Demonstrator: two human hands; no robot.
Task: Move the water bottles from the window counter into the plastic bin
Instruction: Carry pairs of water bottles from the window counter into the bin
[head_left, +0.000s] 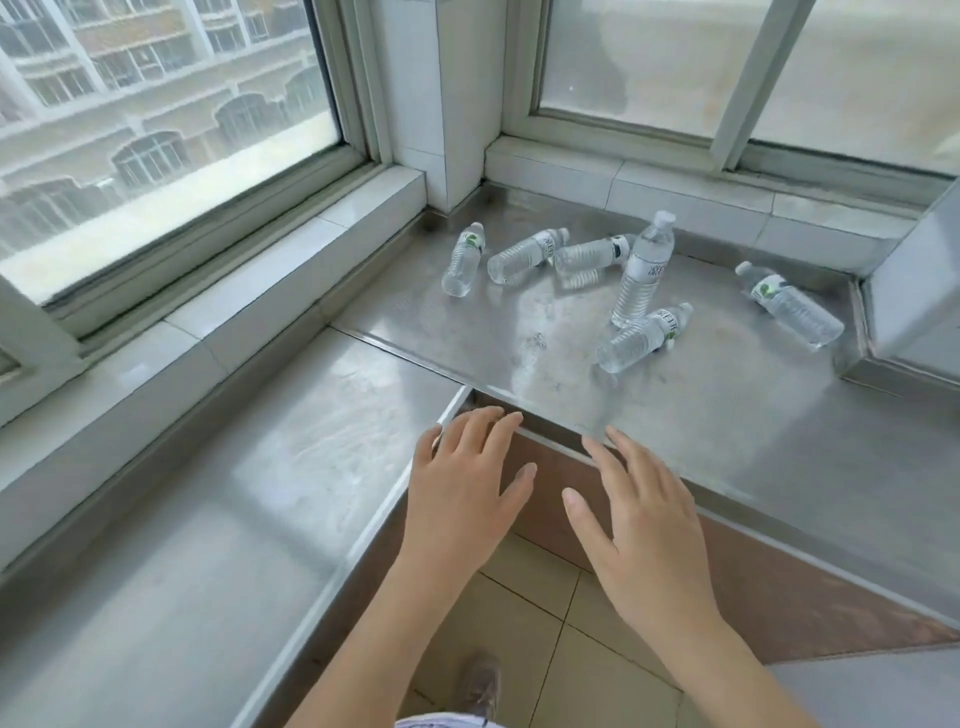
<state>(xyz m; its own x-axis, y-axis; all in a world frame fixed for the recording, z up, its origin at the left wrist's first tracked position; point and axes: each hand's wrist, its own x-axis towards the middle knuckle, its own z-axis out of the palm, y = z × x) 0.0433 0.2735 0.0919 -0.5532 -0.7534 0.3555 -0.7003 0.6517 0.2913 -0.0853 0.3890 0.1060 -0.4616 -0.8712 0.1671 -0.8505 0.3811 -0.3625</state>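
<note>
Steel bench (727, 431): we see it wrap the window corner, bare and shiny beyond both grips.
Left grip (462, 499): spread wide, holding nothing, fingertips over the bench's inner corner edge.
Right grip (639, 525): also wide and empty, just beside the left.
Water bottles: six, all well ahead of our grips on the bench.
Upright bottle (644, 270): stands ahead of the right grip.
Lying bottles: one touches the upright one's base (641, 338); three lie left of it; one lies far right (789, 304).
</note>
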